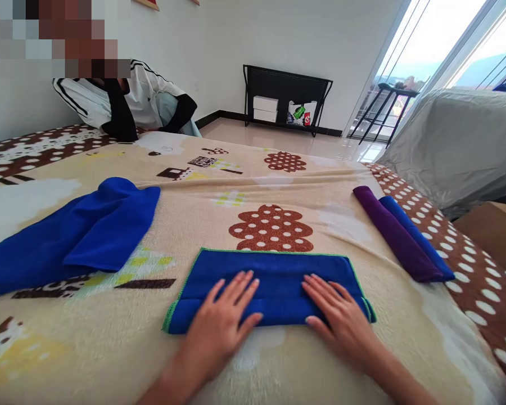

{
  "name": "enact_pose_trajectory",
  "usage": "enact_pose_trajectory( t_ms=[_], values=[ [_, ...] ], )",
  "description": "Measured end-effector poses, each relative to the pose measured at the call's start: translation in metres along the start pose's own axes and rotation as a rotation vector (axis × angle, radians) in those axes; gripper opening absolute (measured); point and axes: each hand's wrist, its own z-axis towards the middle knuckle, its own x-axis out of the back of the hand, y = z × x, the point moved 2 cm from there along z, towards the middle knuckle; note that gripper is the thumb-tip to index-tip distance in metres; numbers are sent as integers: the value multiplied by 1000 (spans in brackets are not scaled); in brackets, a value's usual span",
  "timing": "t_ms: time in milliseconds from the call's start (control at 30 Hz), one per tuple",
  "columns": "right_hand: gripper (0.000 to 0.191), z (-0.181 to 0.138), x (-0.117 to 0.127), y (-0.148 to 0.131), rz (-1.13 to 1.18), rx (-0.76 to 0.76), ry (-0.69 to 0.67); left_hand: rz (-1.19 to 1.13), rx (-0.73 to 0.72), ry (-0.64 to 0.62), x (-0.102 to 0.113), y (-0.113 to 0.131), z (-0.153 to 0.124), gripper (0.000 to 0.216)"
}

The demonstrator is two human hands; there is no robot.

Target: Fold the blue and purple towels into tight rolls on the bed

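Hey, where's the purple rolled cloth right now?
In the head view, the purple roll lies toward the right side of the patterned blanket, beside a blue roll, beyond the right hand.

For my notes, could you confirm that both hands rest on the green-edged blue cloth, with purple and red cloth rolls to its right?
Not quite: the head view shows a blue cloth roll beside the purple cloth roll, not a red one.

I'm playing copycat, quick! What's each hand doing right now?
Left hand: open, palm down on the green-edged blue cloth, not gripping it.
Right hand: open, palm down on the same cloth, not gripping.
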Motion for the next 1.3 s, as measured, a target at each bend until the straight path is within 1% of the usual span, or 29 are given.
enact_pose_trajectory(
  t_ms=[100,133,167,200,233,267,300,333,400,433,467,500,533,567,633,733,767,833,900,967,1033,1100,1200,1300],
  values=[
    [63,-27,-9,53,-59,-173,26,60,301,-15,-6,-61,-24,59],
    [65,-36,-11,64,-76,-203,39,83,370,2,-6,-74,-32,60],
    [66,-42,-12,68,-94,-220,61,106,412,30,-5,-82,-39,61],
    [66,-45,-12,66,-112,-228,87,128,429,65,-4,-83,-43,61],
    [65,-45,-10,59,-125,-221,109,149,420,102,-1,-79,-43,60],
    [63,-40,-7,46,-125,-197,120,163,381,139,2,-69,-39,57],
    [61,-31,-4,28,-105,-150,111,163,308,162,4,-54,-31,54],
    [59,-19,0,9,-59,-81,82,143,206,166,6,-37,-20,51],
    [57,8,7,-28,79,58,-1,51,-43,104,8,-2,4,51],
    [57,22,9,-41,150,105,-39,-3,-145,55,7,13,15,52],
    [57,34,11,-49,208,133,-74,-49,-204,4,6,22,23,52],
    [56,43,11,-50,245,138,-105,-80,-216,-34,3,26,30,52],
    [55,50,10,-43,259,122,-130,-93,-190,-57,1,24,33,53],
    [54,53,8,-31,254,89,-148,-89,-136,-67,-2,17,33,55],
    [56,48,1,8,206,-31,-141,-51,19,-63,-8,-12,25,56],
    [59,22,-9,73,131,-252,-74,28,263,-22,-12,-64,2,55],
    [59,10,-11,88,114,-297,-58,50,309,4,-10,-77,-6,54],
    [57,-15,-11,104,77,-327,-14,85,307,84,-2,-90,-23,50],
    [54,-42,-7,99,21,-307,69,101,237,183,11,-88,-41,46],
    [53,-68,-1,80,-33,-247,136,103,161,255,22,-76,-61,45],
    [57,-89,3,58,-66,-168,162,94,76,259,27,-63,-79,51],
    [61,-101,2,43,-85,-112,175,76,27,242,25,-56,-92,54],
    [62,-98,-3,39,-86,-107,236,58,57,266,16,-56,-94,50],
    [52,-76,-7,50,-75,-109,314,81,73,314,11,-63,-76,40]
  ],
)
